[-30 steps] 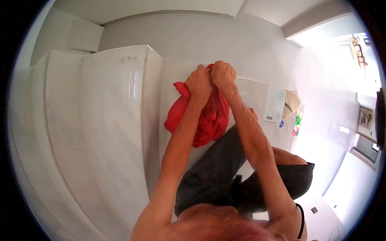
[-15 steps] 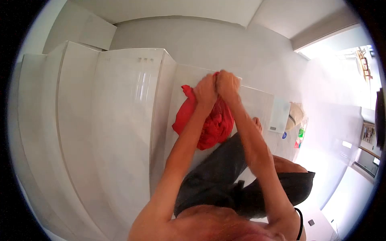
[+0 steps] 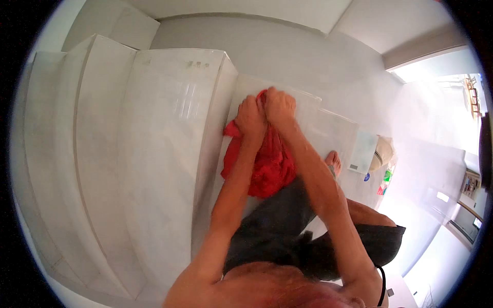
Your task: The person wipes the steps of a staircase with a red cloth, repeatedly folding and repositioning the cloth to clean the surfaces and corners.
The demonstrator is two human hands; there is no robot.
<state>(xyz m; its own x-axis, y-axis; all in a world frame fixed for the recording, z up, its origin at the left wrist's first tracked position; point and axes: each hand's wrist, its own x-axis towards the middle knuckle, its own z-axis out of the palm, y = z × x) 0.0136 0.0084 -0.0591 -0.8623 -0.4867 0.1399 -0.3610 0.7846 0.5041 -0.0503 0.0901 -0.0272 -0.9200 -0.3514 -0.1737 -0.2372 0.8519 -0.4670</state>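
Observation:
A red cloth [image 3: 272,167] hangs bunched and creased below my two fists, in front of my dark shorts. My left hand [image 3: 250,117] is closed on its upper part, with a loose corner sticking out to the left under the wrist. Right beside it, my right hand [image 3: 281,107] grips the same cloth, and a small red loop of fabric shows between the two fists at the top. The lower folds reach down to my thigh, and my forearms cover some of the cloth.
White glossy steps [image 3: 164,128] rise on the left. I am over a pale landing [image 3: 303,102], with my bare foot [image 3: 334,161] to the right. Farther right are a pale panel [image 3: 363,151], a beige bag [image 3: 381,153] and a green-and-red packet [image 3: 387,179].
Both fists have moved left and slightly up, still gripping the red cloth, which looks more gathered between them. The view has shifted a little, so more of my foot shows.

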